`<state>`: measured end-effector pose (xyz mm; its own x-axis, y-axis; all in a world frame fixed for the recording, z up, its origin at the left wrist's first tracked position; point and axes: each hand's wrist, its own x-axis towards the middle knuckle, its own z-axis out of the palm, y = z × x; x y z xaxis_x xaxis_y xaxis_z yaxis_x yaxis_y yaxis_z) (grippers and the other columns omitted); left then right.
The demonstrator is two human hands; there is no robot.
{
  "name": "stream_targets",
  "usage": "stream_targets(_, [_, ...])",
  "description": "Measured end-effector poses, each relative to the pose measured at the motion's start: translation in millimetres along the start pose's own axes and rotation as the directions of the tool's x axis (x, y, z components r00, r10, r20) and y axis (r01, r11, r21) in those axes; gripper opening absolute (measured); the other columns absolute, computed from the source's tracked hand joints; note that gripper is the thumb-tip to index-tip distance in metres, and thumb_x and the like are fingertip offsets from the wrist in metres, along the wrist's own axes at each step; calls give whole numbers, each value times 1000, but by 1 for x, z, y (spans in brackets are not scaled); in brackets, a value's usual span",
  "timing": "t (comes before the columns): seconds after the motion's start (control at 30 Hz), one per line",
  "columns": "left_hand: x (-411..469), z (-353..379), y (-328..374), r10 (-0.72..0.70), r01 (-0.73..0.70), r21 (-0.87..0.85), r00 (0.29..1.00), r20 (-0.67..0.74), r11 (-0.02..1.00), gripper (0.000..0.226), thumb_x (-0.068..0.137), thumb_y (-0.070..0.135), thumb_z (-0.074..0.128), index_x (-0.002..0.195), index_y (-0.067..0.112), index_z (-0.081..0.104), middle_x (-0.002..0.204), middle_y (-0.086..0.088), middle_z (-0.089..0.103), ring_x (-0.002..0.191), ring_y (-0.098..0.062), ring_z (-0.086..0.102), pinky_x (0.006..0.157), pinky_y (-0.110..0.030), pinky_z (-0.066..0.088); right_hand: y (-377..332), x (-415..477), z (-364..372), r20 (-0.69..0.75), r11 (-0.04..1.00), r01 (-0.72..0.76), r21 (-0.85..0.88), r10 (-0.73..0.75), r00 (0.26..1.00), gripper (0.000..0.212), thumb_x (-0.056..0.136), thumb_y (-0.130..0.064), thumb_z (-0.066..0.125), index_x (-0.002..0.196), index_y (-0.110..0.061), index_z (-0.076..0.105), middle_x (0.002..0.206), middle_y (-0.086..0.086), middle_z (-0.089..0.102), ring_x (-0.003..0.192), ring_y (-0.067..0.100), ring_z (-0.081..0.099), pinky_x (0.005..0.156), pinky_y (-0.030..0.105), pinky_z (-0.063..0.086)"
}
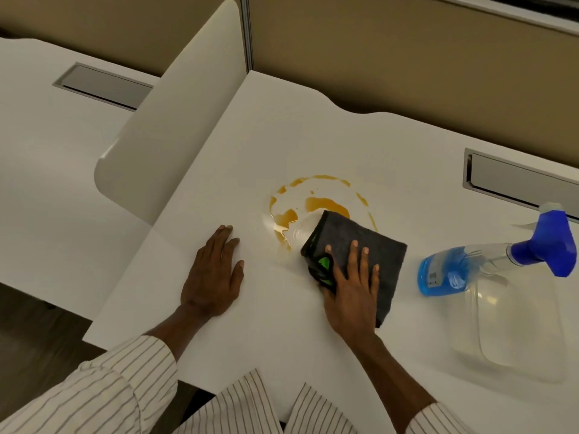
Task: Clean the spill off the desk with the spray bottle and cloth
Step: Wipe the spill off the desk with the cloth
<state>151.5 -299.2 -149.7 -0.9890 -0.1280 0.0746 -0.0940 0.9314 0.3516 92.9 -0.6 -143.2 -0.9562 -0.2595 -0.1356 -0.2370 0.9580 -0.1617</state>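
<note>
Pressing flat with fingers spread, the right hand [352,289] pins the folded grey cloth [360,249] at the orange spill's [316,203] near edge; the left hand [213,277] rests open and empty on the counter [282,126]. Wipe inward, keeping liquid gathered. The spray bottle [488,264] lies just right.

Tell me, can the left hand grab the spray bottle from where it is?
Probably not easily. The left hand lies flat on the desk, and the right hand pressing the cloth sits between it and the spray bottle. The right hand is nearer.
</note>
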Motion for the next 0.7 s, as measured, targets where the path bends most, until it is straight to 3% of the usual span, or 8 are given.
stream_targets(0.13, [-1,2,1,6,-6,1,1000,3,1000,51,104,31,47,148,5,52,168,-15,39,158,-32,34,121,-48,40,-16,35,0,-6,998,-63,-8,63,998,76,101,-59,43,163,-38,5,173,14,-8,158,38,-11,126,63,6])
stream_targets(0.27, [-1,2,1,12,-12,0,1000,-7,1000,52,104,32,46,149,5,52,168,-15,39,158,-32,34,121,-48,40,-32,18,1,8,998,69,-16,-69,998,75,100,-61,38,162,-40,0,172,14,-9,158,38,-13,126,63,6])
stream_targets(0.43, [-1,1,1,8,-8,2,1000,-1,1000,52,104,31,46,148,4,52,167,-16,40,158,-33,35,120,-49,41,-20,-38,4,60,989,145,26,-146,987,81,102,-56,45,160,-43,-9,172,8,-17,157,32,-20,127,60,4])
stream_targets(0.6, [0,0,1,14,-14,1,1000,-8,1000,51,104,30,48,146,3,53,166,-16,41,158,-33,35,119,-49,41,11,-4,-2,1,1000,-21,2,21,1000,78,100,-52,46,163,-39,1,173,11,-8,159,35,-12,127,61,7])
stream_targets(0.7, [-1,1,0,15,-15,7,1000,-4,1000,50,104,30,48,147,3,53,167,-16,40,158,-32,34,119,-49,41,14,45,-7,-16,991,-135,2,135,991,71,102,-60,34,163,-36,5,172,16,-3,158,40,-6,125,64,10])
